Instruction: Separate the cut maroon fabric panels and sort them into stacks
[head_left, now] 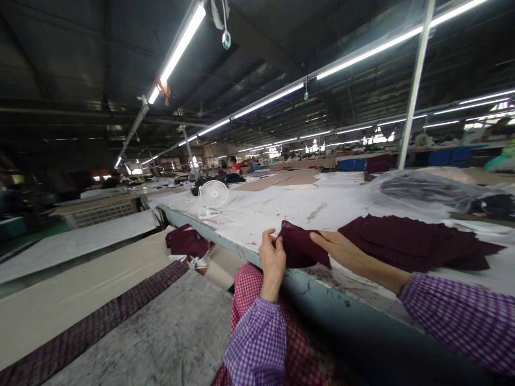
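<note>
A maroon fabric piece (301, 247) is held up between both hands just over the front edge of the white-covered table (257, 206). My left hand (272, 260) pinches its left end, thumb and fingers closed on the cloth. On the opposite side, my right hand (341, 249) grips the upper right edge, with the thumb side showing and the other fingers mostly behind the cloth. To the right lies a fanned stack of maroon cut pieces (410, 241), close to my right forearm.
A small white fan (213, 194) stands on the table at centre left. Clear plastic sheeting (426, 187) lies at the back right. Crumpled maroon fabric (187, 241) rests on the lower left surface, near a patterned cloth strip (100, 321). A person in red (233, 166) is far back.
</note>
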